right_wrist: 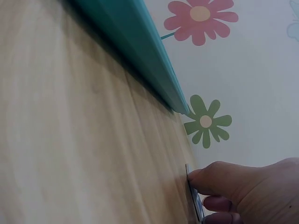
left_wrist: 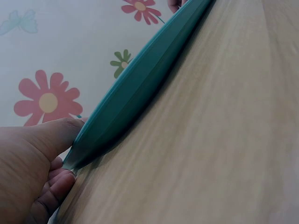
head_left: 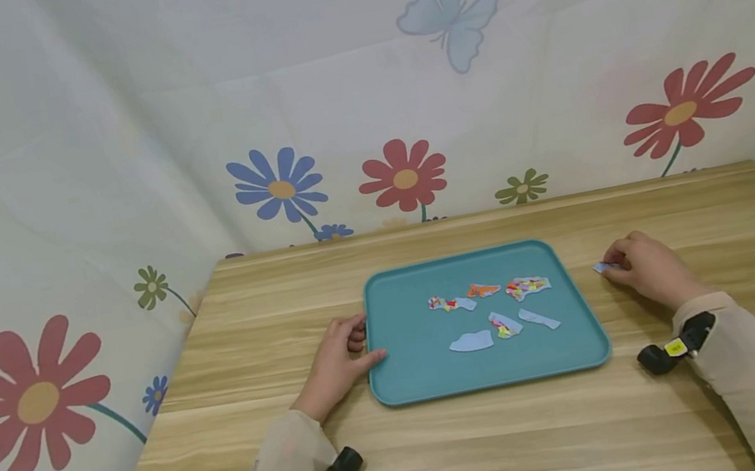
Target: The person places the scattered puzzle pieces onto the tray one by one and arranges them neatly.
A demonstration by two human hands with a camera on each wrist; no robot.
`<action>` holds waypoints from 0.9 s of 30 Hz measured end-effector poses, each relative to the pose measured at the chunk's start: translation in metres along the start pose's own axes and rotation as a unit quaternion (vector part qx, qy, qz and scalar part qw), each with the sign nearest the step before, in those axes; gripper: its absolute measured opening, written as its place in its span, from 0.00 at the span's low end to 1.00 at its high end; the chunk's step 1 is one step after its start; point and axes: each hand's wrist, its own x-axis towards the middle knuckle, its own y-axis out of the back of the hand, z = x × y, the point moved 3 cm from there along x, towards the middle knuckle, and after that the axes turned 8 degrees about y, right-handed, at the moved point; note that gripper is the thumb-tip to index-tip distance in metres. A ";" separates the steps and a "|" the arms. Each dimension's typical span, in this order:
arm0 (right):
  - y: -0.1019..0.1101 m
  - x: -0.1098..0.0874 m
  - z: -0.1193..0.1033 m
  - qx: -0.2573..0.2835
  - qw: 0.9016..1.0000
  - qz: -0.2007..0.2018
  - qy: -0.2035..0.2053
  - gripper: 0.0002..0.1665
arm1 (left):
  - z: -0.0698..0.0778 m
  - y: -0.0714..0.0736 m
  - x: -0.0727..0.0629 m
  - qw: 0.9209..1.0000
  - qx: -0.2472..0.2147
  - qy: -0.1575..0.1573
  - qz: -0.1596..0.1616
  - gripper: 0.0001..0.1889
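Observation:
A teal tray (head_left: 413,372) lies on the wooden table, bearing several torn paper pieces. Some are light blue, such as the piece (head_left: 471,342) near the front; others show colourful print, such as the piece (head_left: 527,287) at the back right. My left hand (head_left: 340,364) grips the tray's left rim, its thumb over the edge and its fingers curled at the side, as the left wrist view shows. Beyond the tray's right edge, my right hand (head_left: 649,270) pinches a small bluish paper piece (head_left: 603,267) at the tabletop. In the right wrist view that paper piece (right_wrist: 195,200) is seen nearly edge-on.
The wooden table (head_left: 506,448) extends around the tray on all sides. Behind it hangs a white cloth (head_left: 321,85) printed with flowers and a butterfly. A small black camera (head_left: 347,463) sits on the left wrist, another camera (head_left: 657,359) on the right.

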 end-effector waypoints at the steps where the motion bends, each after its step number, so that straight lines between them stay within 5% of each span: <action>1: 0.000 0.000 0.000 -0.001 1.000 0.001 0.000 0.15 | 0.000 0.000 0.000 1.000 -0.001 0.000 0.000 0.35; 27: -0.002 -0.001 -0.001 -0.017 1.000 -0.025 -0.008 0.16 | 0.004 0.002 -0.003 1.000 0.002 0.009 -0.002 0.35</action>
